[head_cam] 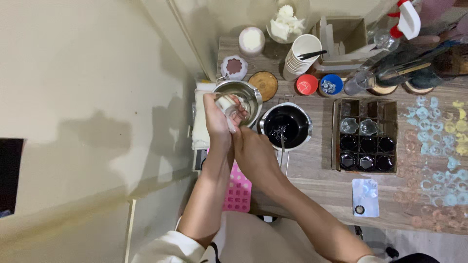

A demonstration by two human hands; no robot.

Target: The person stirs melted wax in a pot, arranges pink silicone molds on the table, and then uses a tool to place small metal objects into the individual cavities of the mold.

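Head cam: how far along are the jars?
Done: six jars in the box look filled dark. In hand: left hand holds a small jar over the steel pot, right hand beside it; what it does is unclear. Left: two clear jars look empty; black pot holds dark liquid.

A wooden table [317, 170] carries everything. Just beyond the gripping hands [229, 122] sits a steel bowl [251, 92]; right of them a black-filled pot [287, 126], farther right a divided box of jars [365, 136]; beneath the forearms a pink mould [239, 190].
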